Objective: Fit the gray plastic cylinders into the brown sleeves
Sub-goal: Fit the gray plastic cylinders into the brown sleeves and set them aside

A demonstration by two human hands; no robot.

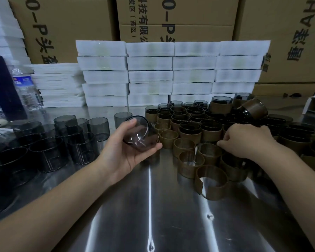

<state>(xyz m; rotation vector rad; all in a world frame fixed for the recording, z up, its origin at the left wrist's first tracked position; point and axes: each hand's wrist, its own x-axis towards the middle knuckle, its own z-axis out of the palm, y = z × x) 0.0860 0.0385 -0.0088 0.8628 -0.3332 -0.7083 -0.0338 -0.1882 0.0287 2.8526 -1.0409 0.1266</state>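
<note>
Gray plastic cylinder sits tilted in my left hand, thumb and fingers curled round it above the steel table. My right hand curls its fingertips over the rim of a brown sleeve among other empty sleeves. Spare cylinders stand at my left.

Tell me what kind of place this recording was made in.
Most likely a factory packing or assembly bench. Printed cardboard cartons are stacked behind, with piles of white foam trays in front of them. Batches of gray plastic cylinders and brown sleeves stand on a steel table.
</note>
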